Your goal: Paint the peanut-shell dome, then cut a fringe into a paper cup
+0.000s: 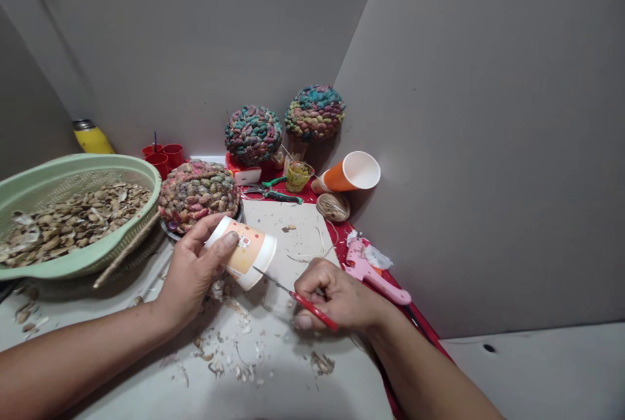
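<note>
My left hand (195, 264) grips a paper cup (254, 249), white with a peach band and small red prints, tilted on its side above the table. The thumb presses on the cup's wall and the other fingers go behind it. In my right hand (336, 296) is a pair of scissors (312, 308) with red handles. The fingers are closed round the handles, and the blade tips meet the cup's wall close to its lower right end. Whether the blades have cut into the paper I cannot tell.
A green basket (83, 264) of shells stands left, beside a multicoloured shell-covered dome (200, 192). Two more domes (254, 133) sit at the back. Pliers (276, 192), an orange cup (336, 178), a twine roll (333, 206) and a pink glue gun (374, 270) lie near the right wall.
</note>
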Demonstrator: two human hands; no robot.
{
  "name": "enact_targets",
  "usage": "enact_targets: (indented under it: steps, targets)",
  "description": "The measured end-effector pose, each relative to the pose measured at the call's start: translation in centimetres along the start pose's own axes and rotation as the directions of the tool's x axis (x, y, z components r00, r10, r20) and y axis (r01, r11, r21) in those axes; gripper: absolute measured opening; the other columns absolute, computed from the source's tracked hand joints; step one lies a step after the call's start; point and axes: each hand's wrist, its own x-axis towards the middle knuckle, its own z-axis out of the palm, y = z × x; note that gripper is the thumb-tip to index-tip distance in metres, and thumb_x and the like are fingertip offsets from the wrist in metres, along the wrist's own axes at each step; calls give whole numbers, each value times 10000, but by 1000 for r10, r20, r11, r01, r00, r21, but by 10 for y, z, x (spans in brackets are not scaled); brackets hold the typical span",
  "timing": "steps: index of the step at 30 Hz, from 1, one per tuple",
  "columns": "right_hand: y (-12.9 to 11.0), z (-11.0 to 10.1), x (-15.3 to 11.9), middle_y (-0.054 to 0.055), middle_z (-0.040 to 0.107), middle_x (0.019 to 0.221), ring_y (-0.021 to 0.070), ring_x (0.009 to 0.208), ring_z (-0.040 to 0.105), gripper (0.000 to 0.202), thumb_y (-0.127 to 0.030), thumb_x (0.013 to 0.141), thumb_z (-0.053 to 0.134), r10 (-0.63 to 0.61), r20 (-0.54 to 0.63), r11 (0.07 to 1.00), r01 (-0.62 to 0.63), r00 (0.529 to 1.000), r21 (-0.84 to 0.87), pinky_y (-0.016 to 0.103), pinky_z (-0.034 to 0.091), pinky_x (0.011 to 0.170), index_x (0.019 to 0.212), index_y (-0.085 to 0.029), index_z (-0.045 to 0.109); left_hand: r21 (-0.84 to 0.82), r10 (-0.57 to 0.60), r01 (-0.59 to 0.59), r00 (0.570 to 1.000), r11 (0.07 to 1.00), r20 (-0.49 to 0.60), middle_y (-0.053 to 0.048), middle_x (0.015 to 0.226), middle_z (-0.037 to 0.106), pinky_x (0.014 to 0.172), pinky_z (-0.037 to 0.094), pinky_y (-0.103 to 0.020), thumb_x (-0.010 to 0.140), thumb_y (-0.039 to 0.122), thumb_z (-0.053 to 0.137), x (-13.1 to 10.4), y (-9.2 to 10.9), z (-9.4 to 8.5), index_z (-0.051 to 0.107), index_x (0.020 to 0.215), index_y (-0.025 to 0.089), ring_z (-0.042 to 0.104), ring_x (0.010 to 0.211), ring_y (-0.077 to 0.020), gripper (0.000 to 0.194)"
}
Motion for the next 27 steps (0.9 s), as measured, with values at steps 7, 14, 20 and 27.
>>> enact_targets:
  steps: [7,14,20,27]
  targets:
    - [0,0,0,-108,248,481,43,467,205,600,-439,768,778,6,14,1000,-6,1000,0,212,172,422,496,-229,286,6,1,-1,1000,1000,9,1,942,778,711,551,-193,735,467,919,1,0,-1,745,1110,222,673,787,-136,481]
    - [0,0,-1,-106,259,486,48,468,213,599,-425,777,779,12,24,1000,-12,1000,-2,216,181,425,503,-233,283,9,-20,19,1000,1000,18,6,961,781,729,557,-193,736,465,919,1,-2,-3,747,1116,232,679,807,-138,478]
    - [-4,1,1,-107,243,489,44,475,204,577,-362,757,780,-2,13,1000,2,1000,8,216,166,429,488,-225,289,4,-31,31,999,1000,15,12,934,780,702,549,-180,719,474,928,1,0,-2,752,1102,234,672,782,-129,485]
    - [-7,1,1,-110,247,485,44,468,205,640,-485,753,824,17,19,1000,-18,1000,17,215,173,426,484,-218,308,8,-37,37,999,999,19,12,944,775,710,551,-184,739,469,916,2,-2,-3,748,1101,238,672,790,-131,460]
